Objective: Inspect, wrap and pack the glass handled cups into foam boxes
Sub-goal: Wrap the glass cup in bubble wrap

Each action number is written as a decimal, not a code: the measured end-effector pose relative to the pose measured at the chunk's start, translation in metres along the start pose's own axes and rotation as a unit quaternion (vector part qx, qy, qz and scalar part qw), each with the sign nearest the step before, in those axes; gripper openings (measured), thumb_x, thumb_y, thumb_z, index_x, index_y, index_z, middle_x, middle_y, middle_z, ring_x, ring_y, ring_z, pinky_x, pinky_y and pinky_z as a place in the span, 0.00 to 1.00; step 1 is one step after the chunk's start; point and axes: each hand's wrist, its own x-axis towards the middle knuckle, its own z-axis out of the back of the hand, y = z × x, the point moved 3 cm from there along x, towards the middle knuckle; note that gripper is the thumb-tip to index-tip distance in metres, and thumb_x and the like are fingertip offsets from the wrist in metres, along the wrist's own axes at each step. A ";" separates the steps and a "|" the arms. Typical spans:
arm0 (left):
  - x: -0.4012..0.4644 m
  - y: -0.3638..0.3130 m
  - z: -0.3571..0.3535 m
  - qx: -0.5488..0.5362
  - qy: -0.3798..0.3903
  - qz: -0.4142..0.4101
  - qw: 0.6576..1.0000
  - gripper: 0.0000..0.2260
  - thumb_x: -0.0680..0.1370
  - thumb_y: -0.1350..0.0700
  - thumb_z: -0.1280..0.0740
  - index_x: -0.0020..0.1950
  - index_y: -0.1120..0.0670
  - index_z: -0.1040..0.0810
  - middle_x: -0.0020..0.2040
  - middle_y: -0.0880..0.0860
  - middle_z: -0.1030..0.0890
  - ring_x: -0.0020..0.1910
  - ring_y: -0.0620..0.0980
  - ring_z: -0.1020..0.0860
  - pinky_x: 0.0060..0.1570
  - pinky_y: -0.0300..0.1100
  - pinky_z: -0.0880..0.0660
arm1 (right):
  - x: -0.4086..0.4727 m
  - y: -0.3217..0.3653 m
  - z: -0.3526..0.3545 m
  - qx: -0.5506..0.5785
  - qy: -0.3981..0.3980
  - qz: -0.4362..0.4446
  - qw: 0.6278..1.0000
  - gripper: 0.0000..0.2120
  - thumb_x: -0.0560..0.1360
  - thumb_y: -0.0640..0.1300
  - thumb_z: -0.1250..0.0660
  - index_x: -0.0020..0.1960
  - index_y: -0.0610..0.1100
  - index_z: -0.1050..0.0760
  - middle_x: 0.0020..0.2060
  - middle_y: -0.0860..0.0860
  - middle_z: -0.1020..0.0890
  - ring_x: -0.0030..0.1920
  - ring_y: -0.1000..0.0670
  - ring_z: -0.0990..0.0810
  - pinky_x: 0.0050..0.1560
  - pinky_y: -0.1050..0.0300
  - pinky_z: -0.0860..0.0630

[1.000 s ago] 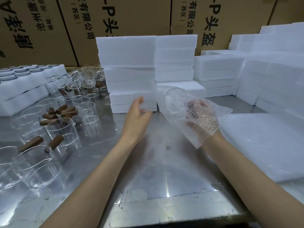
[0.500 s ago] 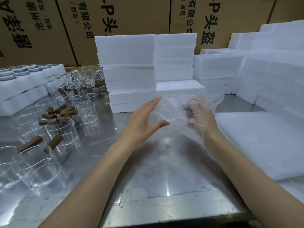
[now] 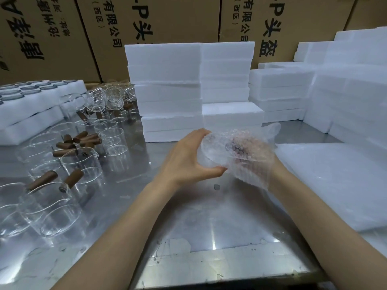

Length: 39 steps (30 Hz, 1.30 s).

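A glass handled cup (image 3: 215,151) lies on its side inside a sheet of bubble wrap (image 3: 251,170), above the middle of the steel table. My left hand (image 3: 188,158) grips the cup's round end, fingers over the top and thumb underneath. My right hand (image 3: 251,151) is mostly hidden under the bubble wrap and holds the wrapped cup from the right. The cup's brown handle shows dimly through the wrap. Several bare glass cups with brown wooden handles (image 3: 73,176) stand on the left of the table.
Stacks of white foam boxes (image 3: 165,88) stand behind my hands and at the right (image 3: 351,97). A foam tray with round holes (image 3: 31,95) sits far left. Flat white foam sheets (image 3: 335,174) lie at right. Cardboard cartons (image 3: 167,17) line the back.
My left hand moved right and closed round the end of the cup. My right hand brought the wrapped cup down and left toward it, and the wrap folded closer round the cup.
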 end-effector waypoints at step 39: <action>-0.004 0.000 -0.017 -0.273 0.127 0.096 0.949 0.16 0.74 0.56 0.28 0.58 0.43 0.25 0.55 0.41 0.20 0.56 0.36 0.23 0.57 0.32 0.28 | -0.020 0.018 -0.006 0.002 0.127 0.222 0.967 0.07 0.71 0.39 0.36 0.44 0.42 0.20 0.38 0.52 0.16 0.40 0.55 0.18 0.38 0.67 0.25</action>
